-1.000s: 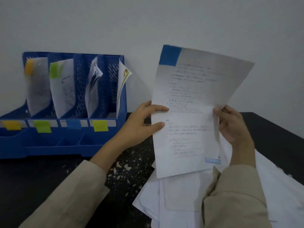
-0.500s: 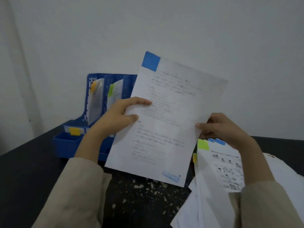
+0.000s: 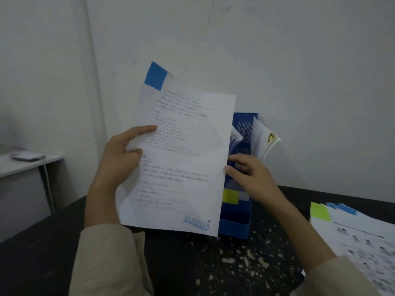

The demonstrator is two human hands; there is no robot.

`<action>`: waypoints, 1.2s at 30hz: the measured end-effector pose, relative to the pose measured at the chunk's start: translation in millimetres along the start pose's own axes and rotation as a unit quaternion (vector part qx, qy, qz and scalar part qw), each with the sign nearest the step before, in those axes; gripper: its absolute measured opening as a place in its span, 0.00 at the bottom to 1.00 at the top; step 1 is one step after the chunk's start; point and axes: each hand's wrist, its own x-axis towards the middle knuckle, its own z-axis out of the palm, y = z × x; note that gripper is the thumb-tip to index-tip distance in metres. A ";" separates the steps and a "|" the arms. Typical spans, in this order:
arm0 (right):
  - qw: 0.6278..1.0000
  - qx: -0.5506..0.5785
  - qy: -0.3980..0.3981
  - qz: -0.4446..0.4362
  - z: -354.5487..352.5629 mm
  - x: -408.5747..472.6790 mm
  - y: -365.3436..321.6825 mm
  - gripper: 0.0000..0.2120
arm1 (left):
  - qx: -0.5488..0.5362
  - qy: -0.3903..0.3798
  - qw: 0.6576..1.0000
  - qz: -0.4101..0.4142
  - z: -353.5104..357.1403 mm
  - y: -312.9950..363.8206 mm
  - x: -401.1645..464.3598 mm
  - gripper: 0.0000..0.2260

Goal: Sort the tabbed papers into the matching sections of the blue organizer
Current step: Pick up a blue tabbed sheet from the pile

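The blue-tabbed paper (image 3: pixel 179 159) is held upright by the left hand (image 3: pixel 119 159), thumb pinching its left edge, before the blue organizer (image 3: pixel 237 210) for filing; the right hand (image 3: pixel 250 176), fingers relaxed, steadies the right edge.

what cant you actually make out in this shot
- blue organizer, head view: most of it is hidden behind the held paper; only its right end shows.
- Printed text on the held paper: blurred, unreadable.
- right hand: the paper's edge covers its fingertips, so its grip is unclear.
- paper pile: cut off by the right edge; its print is blurred.
- The left hand grips the paper, hiding the part beneath.
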 end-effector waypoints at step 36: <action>0.997 -0.055 -0.038 0.026 15.7 1.8 4.4 0.29 | 0.054 0.169 0.982 0.066 69.6 44.4 7.7 0.26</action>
